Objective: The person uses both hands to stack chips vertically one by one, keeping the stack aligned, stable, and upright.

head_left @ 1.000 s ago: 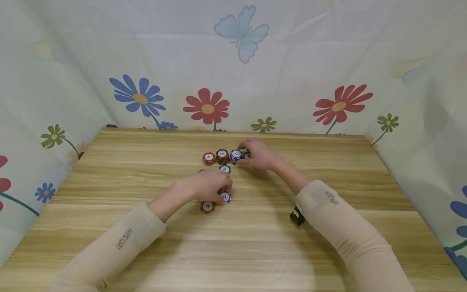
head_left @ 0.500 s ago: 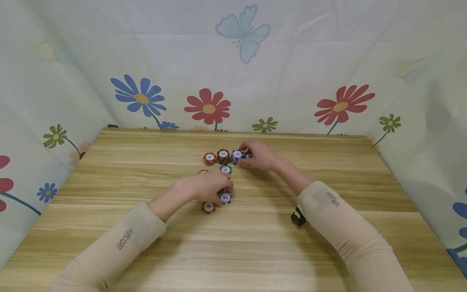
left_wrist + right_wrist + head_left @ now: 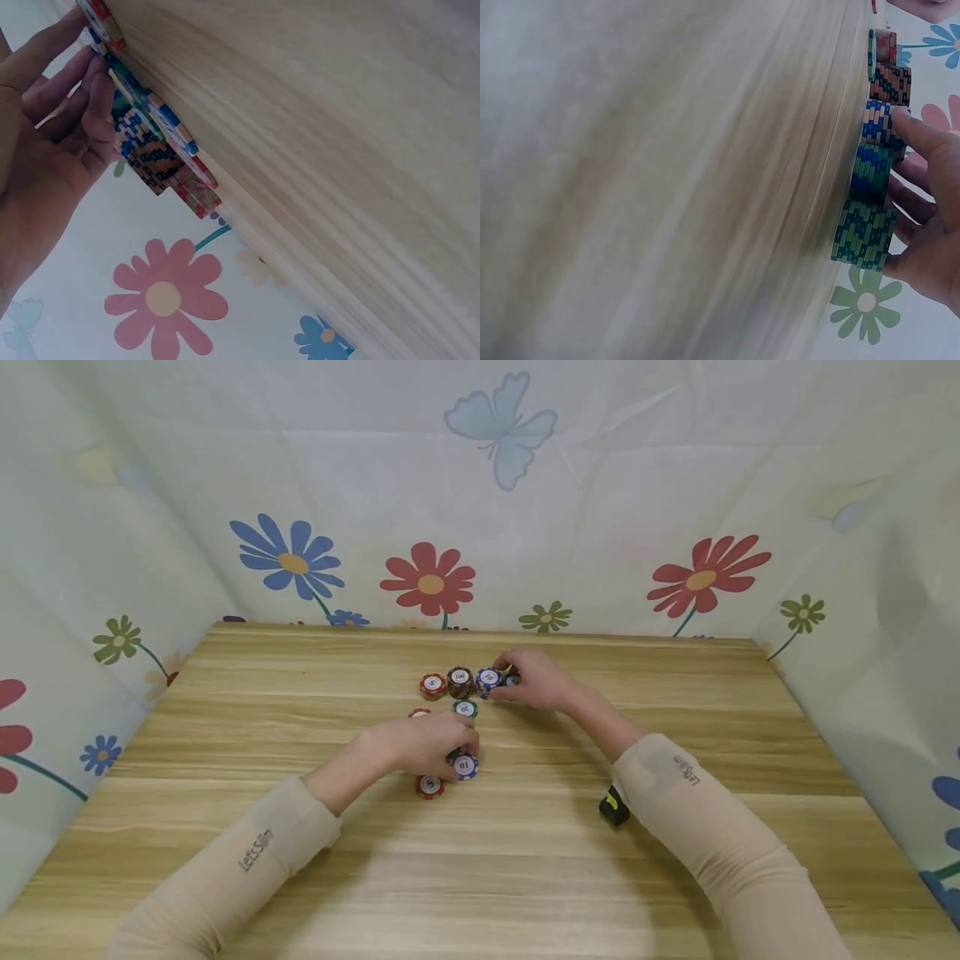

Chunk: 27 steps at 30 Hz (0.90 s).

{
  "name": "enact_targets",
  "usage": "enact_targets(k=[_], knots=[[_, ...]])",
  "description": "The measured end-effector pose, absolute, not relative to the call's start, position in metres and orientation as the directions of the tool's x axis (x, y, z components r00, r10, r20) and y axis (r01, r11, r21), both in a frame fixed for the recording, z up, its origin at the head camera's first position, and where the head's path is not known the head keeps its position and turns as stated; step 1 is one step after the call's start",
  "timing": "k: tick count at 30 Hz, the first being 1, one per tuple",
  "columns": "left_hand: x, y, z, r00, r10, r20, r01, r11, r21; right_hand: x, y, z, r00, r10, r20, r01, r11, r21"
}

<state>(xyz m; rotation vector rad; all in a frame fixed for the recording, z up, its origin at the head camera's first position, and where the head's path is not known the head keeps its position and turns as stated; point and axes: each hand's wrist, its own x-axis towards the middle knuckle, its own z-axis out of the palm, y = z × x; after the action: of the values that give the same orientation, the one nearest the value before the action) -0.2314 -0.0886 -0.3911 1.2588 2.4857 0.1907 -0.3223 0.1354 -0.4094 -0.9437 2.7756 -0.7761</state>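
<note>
Poker chips stand in a row of stacks: a red stack (image 3: 432, 686), a brown stack (image 3: 461, 682) marked 100, and a blue stack (image 3: 488, 682) marked 10. My right hand (image 3: 536, 681) holds the blue stack, thumb at its front. Behind its fingers are a blue-green stack (image 3: 871, 174) and a green stack (image 3: 864, 234). Nearer me, my left hand (image 3: 431, 742) pinches a blue chip (image 3: 466, 766) marked 10 between thumb and finger. A red chip (image 3: 430, 786) lies just in front of it, a green chip (image 3: 465, 708) beyond. The left hand partly hides another red chip (image 3: 420, 712).
A small black object with a yellow patch (image 3: 613, 807) lies beside the right sleeve (image 3: 675, 781). The wooden tabletop (image 3: 480, 885) ends at a flower-printed cloth wall (image 3: 600, 510) at the back, with more cloth on both sides.
Both hands stay almost in place at the chips. The whole view has shifted very slightly to the right; the chips keep their arrangement.
</note>
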Motion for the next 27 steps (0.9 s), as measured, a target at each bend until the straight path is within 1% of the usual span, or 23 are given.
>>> enact_targets(k=[6,10,14,19,21,27], knots=[[-0.231,-0.090,-0.392,-0.548,0.807,-0.221,0.753,0.591,0.289,-0.323,0.137,-0.411,-0.801,-0.596,0.058,-0.540,0.675,-0.502],[-0.234,-0.091,-0.390,-0.558,0.811,-0.175,0.754,0.583,0.303,-0.324,0.139,-0.411,-0.797,-0.600,0.064,-0.545,0.670,-0.505],[-0.242,-0.093,-0.387,-0.593,0.799,-0.102,0.744,0.592,0.309,-0.325,0.140,-0.411,-0.790,-0.609,0.065,-0.552,0.663,-0.506],[-0.256,-0.097,-0.385,-0.633,0.774,-0.020,0.745,0.615,0.257,-0.325,0.139,-0.411,-0.790,-0.609,0.069,-0.551,0.657,-0.515],[-0.262,-0.097,-0.384,-0.658,0.753,0.000,0.730,0.638,0.245,-0.325,0.138,-0.412,-0.791,-0.608,0.073,-0.552,0.657,-0.514],[-0.276,-0.100,-0.380,-0.727,0.686,0.026,0.667,0.696,0.265,-0.325,0.137,-0.412,-0.789,-0.609,0.082,-0.560,0.657,-0.504]])
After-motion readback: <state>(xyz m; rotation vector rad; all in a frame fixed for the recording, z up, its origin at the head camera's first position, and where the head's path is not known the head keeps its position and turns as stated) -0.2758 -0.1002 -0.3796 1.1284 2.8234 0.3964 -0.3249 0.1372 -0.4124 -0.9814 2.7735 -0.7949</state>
